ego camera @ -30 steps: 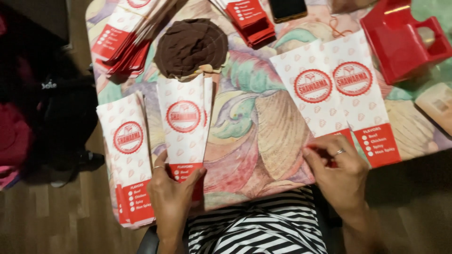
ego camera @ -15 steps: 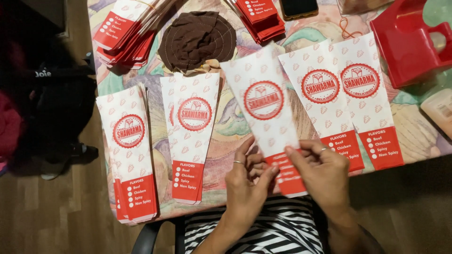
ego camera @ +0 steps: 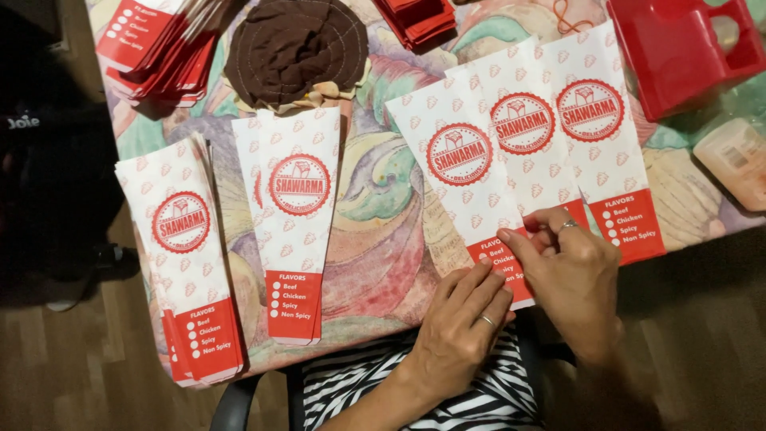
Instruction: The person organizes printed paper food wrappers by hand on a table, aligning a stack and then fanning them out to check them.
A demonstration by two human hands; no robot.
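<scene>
**A:** What is left of the brown round mat (ego camera: 297, 44)?

**B:** A fat stack of paper bags (ego camera: 185, 263), white with a red end. It sits below the mat and to the left, hanging a bit over the table (ego camera: 375, 239) edge. Up beside the mat is a pile of folded red bags (ego camera: 155, 48).

**A:** And right under the mat?

**B:** A thin pile of the same bags (ego camera: 295, 231), lying flat. It is in the same spot as half a second ago.

**A:** Where are the hands?

**B:** Below the mat and to the right, at the near edge of the table. The left hand (ego camera: 463, 327) lies flat, fingers together, tips pressing on the red end of the nearest bag (ego camera: 463, 179). The right hand (ego camera: 570, 271) pinches that same red end with thumb and finger.

**A:** Did that bag move?

**B:** Yes. Before, it sat more to the left, with a gap beside it. Now it overlaps the middle bag (ego camera: 523, 136), which overlaps the far bag (ego camera: 598, 144). The three make a fan.

**A:** What is farthest right of the mat?

**B:** A red plastic holder (ego camera: 678, 56), and below it a pale tub (ego camera: 734, 160).
</scene>
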